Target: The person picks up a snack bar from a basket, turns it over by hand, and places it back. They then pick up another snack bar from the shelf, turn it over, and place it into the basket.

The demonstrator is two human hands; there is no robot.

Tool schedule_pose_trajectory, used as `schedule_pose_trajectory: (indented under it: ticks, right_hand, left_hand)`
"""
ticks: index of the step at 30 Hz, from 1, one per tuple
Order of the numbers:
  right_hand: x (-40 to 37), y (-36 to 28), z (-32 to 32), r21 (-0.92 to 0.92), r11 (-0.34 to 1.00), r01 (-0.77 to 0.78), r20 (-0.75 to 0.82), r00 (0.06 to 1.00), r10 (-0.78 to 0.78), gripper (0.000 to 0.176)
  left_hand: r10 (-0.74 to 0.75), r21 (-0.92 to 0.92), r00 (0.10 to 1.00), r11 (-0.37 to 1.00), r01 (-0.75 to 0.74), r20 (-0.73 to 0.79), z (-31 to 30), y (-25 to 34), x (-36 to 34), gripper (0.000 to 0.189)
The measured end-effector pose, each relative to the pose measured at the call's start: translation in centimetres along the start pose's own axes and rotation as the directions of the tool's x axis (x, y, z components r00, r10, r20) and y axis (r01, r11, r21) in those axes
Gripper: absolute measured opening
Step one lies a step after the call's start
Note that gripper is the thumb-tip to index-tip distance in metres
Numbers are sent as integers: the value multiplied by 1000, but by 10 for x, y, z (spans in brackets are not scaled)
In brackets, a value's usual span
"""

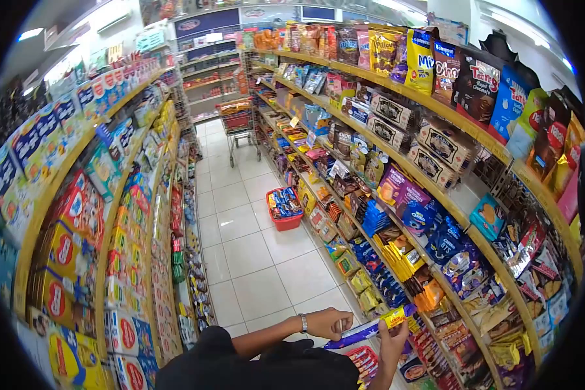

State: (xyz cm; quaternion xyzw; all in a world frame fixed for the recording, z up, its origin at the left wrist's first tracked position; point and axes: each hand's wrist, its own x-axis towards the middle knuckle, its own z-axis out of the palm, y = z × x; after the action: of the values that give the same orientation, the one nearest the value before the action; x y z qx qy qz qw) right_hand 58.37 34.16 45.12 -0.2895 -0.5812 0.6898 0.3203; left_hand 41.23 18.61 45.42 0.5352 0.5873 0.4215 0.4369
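My right hand grips a long purple packet with a yellow label near its right end, beside the right-hand shelf. The packet slants down to the left, in front of my body. My left hand, with a metal watch on its wrist, is closed with curled fingers just above the packet's left part. What its fingers hold, if anything, is hidden. Below the packet, a red basket with red packs in it shows partly.
Another red basket, full of blue packets, stands on the tiled floor. A shopping cart is farther down the aisle. Stocked shelves line the left and right sides.
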Motion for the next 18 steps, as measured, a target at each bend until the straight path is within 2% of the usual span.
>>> schedule_pose_trajectory:
  ticks: [3, 4, 5, 6, 7, 9, 11, 12, 13, 14, 16, 18]
  right_hand:
    - [-12, 13, -39, -53, 998, 36, 101, 994, -31, 54]
    - [-24, -11, -42, -99, 995, 10, 147, 989, 5, 56]
    - [-28, -8, -54, -87, 996, 17, 176, 984, -1, 56]
    - [-36, -2, -68, -101, 994, 34, 184, 983, -15, 57]
    - [-42, 4, -82, -116, 992, 44, 181, 983, -23, 58]
    - [-61, 8, -105, -131, 991, 8, 236, 971, 23, 56]
    - [-80, -6, -107, -143, 983, -112, 401, 902, 161, 53]
    - [-95, -21, -102, -202, 972, -117, 331, 926, 180, 48]
    - [-97, 9, -114, -169, 979, -111, 349, 923, 164, 45]
    - [-100, 29, -121, -130, 989, -73, 375, 920, 117, 44]
    - [-112, 31, -120, -82, 996, -30, 383, 922, 60, 42]
    - [-120, 25, -122, -4, 995, -101, 484, 870, 90, 42]
  left_hand:
    - [-73, -2, 995, 997, 73, -63, 44, 12, -2, 29]
    - [-25, 8, 990, 1000, 26, -138, 65, 12, -1, 33]
    - [30, 30, 977, 999, -24, -210, 82, 10, 0, 37]
    - [9, -73, 972, 997, -27, -235, 98, 17, -1, 44]
    - [3, -64, 970, 998, -19, -244, 110, 21, 2, 44]
    - [-52, -211, 919, 977, -34, -391, 143, 31, 6, 36]
    - [-35, -204, 928, 978, -45, -371, 158, 44, 2, 32]
    - [-20, -180, 900, 982, -65, -436, 164, 49, 3, 32]
    - [11, -147, 868, 984, -97, -497, 168, 55, 10, 32]
    - [-37, -183, 853, 981, -69, -520, 170, 62, 11, 32]
    - [-5, -171, 861, 981, -96, -508, 173, 75, 15, 31]
    - [49, -131, 867, 983, -131, -496, 177, 83, 20, 28]
